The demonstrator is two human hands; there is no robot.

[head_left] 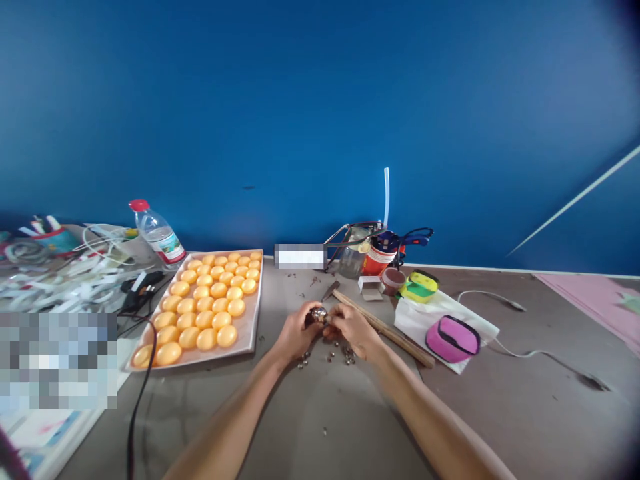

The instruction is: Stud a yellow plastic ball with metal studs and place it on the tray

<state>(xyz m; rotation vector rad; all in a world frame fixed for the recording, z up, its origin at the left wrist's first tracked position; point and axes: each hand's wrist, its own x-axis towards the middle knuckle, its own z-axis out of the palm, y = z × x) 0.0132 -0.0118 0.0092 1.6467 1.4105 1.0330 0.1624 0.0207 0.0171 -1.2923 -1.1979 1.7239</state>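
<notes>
The left grip [297, 333] curls around a shiny roundish piece [319, 314]; the right grip [353, 328] meets its side, hold unclear. Probably hard, slippery; best cupped.

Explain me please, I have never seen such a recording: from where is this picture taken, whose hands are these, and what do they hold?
There is no machine here. A camera worn on a person's head looks forward and down, so the two bare hands are the wearer's own.

The left hand holds a small shiny thing; the right hand meets it from the other side. It is too small to identify.

On the table, small shiny pieces lie near the hands. To the left is a tray of orange rounded pieces. To the right lie a hammer and, further over, a pink case on white paper. A blue wall stands behind.
</notes>
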